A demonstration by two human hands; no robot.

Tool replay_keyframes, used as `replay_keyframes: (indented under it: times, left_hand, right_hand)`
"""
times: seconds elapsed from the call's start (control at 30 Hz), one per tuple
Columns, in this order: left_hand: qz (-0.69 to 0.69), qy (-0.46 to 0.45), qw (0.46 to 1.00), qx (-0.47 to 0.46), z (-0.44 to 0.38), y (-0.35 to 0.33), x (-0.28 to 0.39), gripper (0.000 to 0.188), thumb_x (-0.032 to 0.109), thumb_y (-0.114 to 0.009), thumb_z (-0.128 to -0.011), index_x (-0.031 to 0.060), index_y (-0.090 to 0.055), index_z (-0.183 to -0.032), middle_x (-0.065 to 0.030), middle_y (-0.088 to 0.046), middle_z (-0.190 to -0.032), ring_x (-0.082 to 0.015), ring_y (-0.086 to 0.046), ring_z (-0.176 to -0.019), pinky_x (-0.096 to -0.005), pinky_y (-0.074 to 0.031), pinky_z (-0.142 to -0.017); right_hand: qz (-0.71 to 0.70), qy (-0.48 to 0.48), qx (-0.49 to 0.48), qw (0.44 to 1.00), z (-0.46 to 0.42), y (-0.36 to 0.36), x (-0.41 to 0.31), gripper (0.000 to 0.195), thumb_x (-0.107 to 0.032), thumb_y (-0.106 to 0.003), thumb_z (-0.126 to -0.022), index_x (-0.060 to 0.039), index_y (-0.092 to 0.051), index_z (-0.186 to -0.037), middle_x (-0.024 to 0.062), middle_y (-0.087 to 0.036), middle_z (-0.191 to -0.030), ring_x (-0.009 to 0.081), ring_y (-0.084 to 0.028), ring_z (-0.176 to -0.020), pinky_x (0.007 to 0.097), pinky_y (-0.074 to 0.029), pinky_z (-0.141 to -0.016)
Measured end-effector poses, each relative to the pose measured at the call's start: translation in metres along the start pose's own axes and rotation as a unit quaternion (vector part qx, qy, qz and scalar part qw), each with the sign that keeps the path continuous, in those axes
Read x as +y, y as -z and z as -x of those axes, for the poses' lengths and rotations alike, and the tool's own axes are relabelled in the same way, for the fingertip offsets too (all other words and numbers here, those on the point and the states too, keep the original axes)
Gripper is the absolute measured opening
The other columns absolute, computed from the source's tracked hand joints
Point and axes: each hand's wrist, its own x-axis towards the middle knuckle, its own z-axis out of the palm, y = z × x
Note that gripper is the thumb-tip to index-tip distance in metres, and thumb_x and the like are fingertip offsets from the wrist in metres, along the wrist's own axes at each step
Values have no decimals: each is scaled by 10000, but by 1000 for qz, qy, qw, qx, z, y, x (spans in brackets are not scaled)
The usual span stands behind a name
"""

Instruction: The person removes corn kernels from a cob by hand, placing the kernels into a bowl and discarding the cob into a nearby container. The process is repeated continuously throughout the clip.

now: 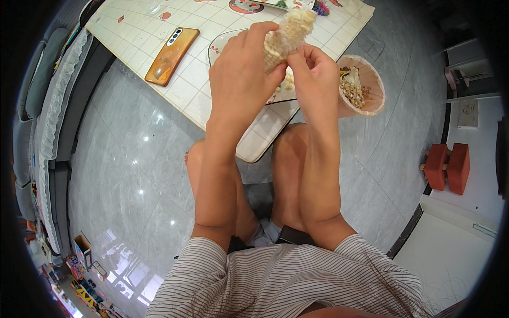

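A pale corn cob (294, 30) is held up over the table, with kernels in rows on its lower part and a rough, stripped-looking upper end. My left hand (244, 73) wraps around the cob from the left. Against its lower right side, the thumb and fingers of my right hand (316, 69) pinch at the kernels; the exact contact is partly hidden. Below the hands lies a white dark-rimmed plate (216, 45) with a red berry pattern. Some loose corn kernels (289, 81) rest on it, seen between my wrists.
An orange smartphone (171, 57) lies on the white tiled-pattern tabletop (191, 93). Right of the table corner stands a lined waste bin (373, 89) holding scraps. A grey sofa (65, 119) runs along the left, and red stools (445, 167) are by the right wall.
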Motion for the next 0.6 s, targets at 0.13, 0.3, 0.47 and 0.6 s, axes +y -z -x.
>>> replay_keyframes:
  times: [0.13,0.3,0.47,0.6]
  left_hand:
    - [42,23,998,32,0,-4,-6,541,152,-797,-700,127,-549,-1181,-91,-661,-950,-290,-635,-898,-405,-509,-728]
    - [96,45,993,56,-2,-3,-14,561,174,-803,-705,121,-543,-1199,-106,-684,-1005,-287,-659,-913,-388,-521,-751]
    - [93,58,993,49,-2,-3,-16,565,184,-796,-720,103,-536,-1214,-121,-686,-1030,-293,-659,-933,-389,-523,-765]
    - [86,52,994,44,-2,-4,-16,556,177,-786,-731,87,-532,-1217,-136,-684,-1034,-310,-658,-939,-396,-523,-773]
  right_hand:
    - [-72,13,-15,997,-2,-2,3,174,-106,-667,-830,55,-603,-813,141,-667,-1044,150,-618,-844,274,-520,-768]
    - [-101,51,-28,993,-3,-3,2,165,-88,-693,-836,45,-607,-882,129,-655,-1049,143,-620,-908,288,-538,-832]
    - [-21,63,-29,997,-2,-6,0,149,-68,-685,-840,48,-607,-889,115,-655,-965,142,-634,-858,280,-551,-809]
    - [10,101,-17,995,-3,-8,4,141,-68,-684,-839,45,-616,-889,98,-660,-891,139,-640,-806,278,-556,-787]
